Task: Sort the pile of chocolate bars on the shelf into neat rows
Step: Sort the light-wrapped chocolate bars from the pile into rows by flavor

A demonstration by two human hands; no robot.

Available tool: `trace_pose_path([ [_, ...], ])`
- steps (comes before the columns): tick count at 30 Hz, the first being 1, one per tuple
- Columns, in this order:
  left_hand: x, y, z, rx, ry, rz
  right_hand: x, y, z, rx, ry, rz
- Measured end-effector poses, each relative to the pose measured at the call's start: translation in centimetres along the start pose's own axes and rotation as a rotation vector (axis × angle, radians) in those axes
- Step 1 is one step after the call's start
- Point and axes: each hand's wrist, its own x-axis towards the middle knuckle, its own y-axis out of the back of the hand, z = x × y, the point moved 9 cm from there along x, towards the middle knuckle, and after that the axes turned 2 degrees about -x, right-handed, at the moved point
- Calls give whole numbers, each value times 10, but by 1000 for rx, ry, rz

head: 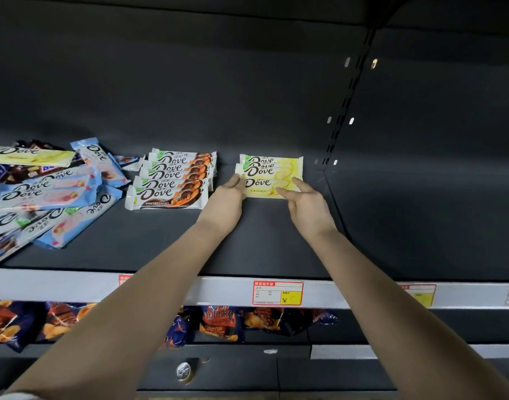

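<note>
Both hands reach in over the shelf [262, 243] and meet at a single bar. The left hand [226, 196] has its fingers straight, tips pressed against the left end of the front yellow bar [260, 184]. The right hand [306, 204] is also loose and spread, with forefinger and thumb touching the bar's right end. Neither hand wraps round the bar.

It lies flat between the two hands at the near end of the yellow row [272, 166], where three bars overlap like tiles toward the rear wall. Just to the left, across a strip of bare shelf, is the orange row [175, 176], about six bars overlapped the same way.

Farther left lies the unsorted pile [48, 194], with blue-wrapped bars at all angles, a stray yellow bar [31, 157] on top at the back, and dark wrappers beneath. A red price tag [278, 293] sits on the shelf's front rail, and snack bags [218, 323] lie on the shelf below.
</note>
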Motion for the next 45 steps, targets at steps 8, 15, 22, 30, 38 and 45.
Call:
trace_pose_path([
  [8, 1, -3, 10, 28, -55, -73, -1, 2, 4, 30, -21, 57],
  [15, 1, 0, 3, -27, 54, -68, -2, 5, 3, 69, -20, 79],
  [22, -2, 12, 8, -141, 14, 40, -2, 7, 9, 48, -91, 92],
  [30, -4, 21, 11, -159, -15, 122, 0, 7, 11, 99, -80, 114],
  [38, -4, 18, 3, -126, 22, 135, -1, 8, 8, 54, -56, 113],
  [45, -2, 17, -1, -119, 45, 161, -2, 5, 14, -19, -150, 80],
])
